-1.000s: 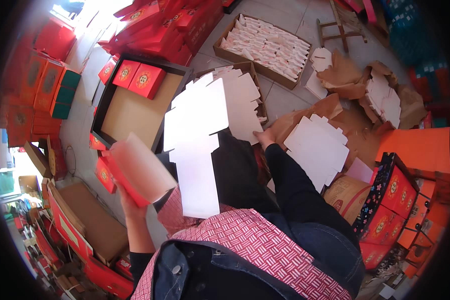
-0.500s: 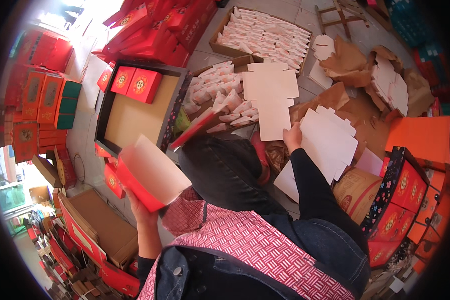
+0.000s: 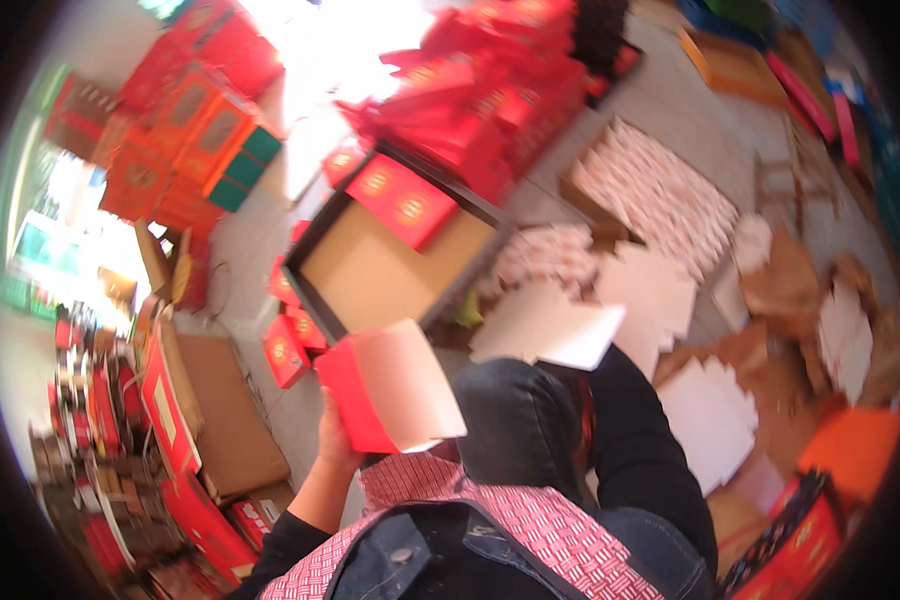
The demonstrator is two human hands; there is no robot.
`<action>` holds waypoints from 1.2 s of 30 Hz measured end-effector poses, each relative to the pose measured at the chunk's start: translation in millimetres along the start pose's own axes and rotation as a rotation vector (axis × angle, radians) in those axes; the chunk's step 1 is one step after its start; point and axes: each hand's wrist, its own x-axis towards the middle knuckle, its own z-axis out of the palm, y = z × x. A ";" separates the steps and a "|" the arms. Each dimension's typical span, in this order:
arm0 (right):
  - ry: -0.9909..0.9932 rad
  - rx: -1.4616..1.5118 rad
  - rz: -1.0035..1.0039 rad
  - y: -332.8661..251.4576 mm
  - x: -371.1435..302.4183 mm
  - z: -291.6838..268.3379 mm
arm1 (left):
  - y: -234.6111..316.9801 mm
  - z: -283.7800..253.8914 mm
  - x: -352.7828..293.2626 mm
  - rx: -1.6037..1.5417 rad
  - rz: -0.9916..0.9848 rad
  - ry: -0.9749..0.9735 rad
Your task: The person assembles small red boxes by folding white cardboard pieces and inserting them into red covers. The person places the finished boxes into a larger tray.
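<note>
My left hand (image 3: 335, 430) grips the side of a red paper box (image 3: 357, 398) with a pale inside, its open side turned up and to the right. Over my dark-trousered knee (image 3: 515, 405), a white cardboard blank (image 3: 540, 328) is tilted up off the floor. My right arm (image 3: 638, 430) reaches to this blank, and my right hand is hidden behind it; the blank appears held there. Another flat cardboard blank (image 3: 655, 300) lies just beyond. The picture is blurred by motion.
A dark-rimmed tray (image 3: 300, 285) holds red boxes (image 3: 410, 208) at its far end. Cartons of small wrapped packets (image 3: 660, 190) stand beyond. Further white blanks (image 3: 708, 420) and brown paper (image 3: 770, 375) lie right. Red packages (image 3: 490, 120) pile up behind; flattened cartons (image 3: 225, 410) stand left.
My right hand has brought a cardboard blank leftward and up, toward my knee. The view has turned, shifting the scene rightward. My left hand still holds the red box.
</note>
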 end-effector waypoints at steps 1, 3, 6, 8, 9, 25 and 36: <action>-0.011 0.021 0.011 2.6 2.5 3.5 | 5.5 1.2 1.7 0.008 -0.002 -0.002; 0.014 0.098 0.051 10.7 -2.0 12.9 | 7.6 0.6 3.1 0.014 -0.044 -0.015; 0.237 0.408 0.127 30.4 -32.5 20.5 | -2.8 1.1 1.5 -0.102 -0.014 0.024; 0.553 0.588 0.266 25.1 -64.2 1.1 | -4.9 -2.0 -3.3 -0.150 0.001 0.046; 0.709 0.607 0.357 21.8 -80.0 -17.4 | -5.0 -3.8 0.9 -0.171 -0.007 0.044; 0.368 -0.228 -1.093 -343.7 -183.9 -363.7 | 2.6 4.3 -17.8 -0.354 -0.332 -0.326; 0.205 -0.291 -1.396 -436.7 -150.0 -351.2 | 8.6 -33.7 -52.7 -0.491 -0.219 -0.461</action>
